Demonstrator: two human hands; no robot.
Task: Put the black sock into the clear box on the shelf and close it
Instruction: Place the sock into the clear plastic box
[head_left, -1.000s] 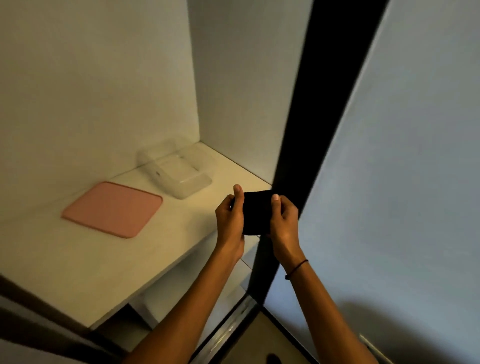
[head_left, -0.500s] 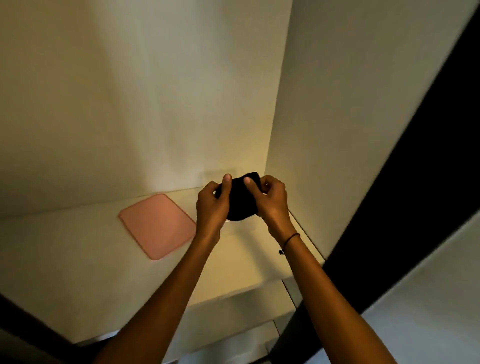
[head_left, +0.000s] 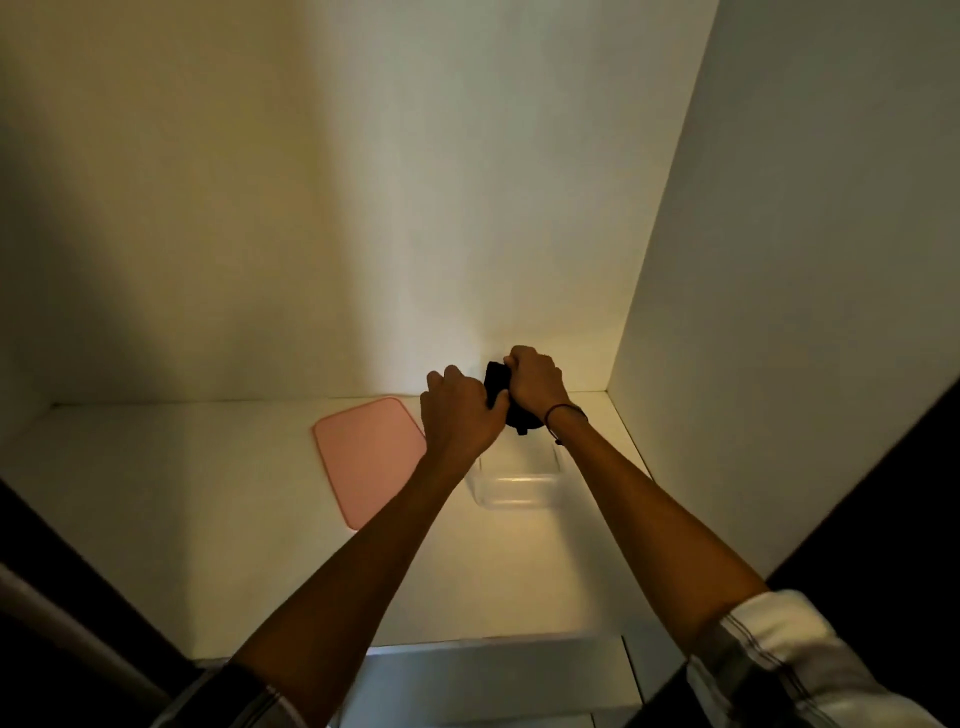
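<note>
Sock (head_left: 500, 385), black and bunched, is held between both hands over the far end of the clear box (head_left: 517, 486), not yet released. Right hand (head_left: 535, 382) is closed on the upper part of the sock; left hand (head_left: 460, 415) is curled against its left side, grip on the fabric likely but finger contact is hidden from this angle. A dark end of the sock hangs below the right wrist, just at or above the box rim; whether it is already touching inside cannot be told. Versus a second ago, the hands have been carried from the shelf's front edge, well short of the box, to directly above it, so the transport is judged essentially done and the drop is the step in hand. Box is open, standing on the shelf (head_left: 182, 493) near the right wall. Pink lid (head_left: 371, 457) is lying flat just left of the box, partly covered by the left forearm. Remaining: sock to be pushed fully below the rim so nothing is pinched, then the lid fetched and pressed on.
</note>
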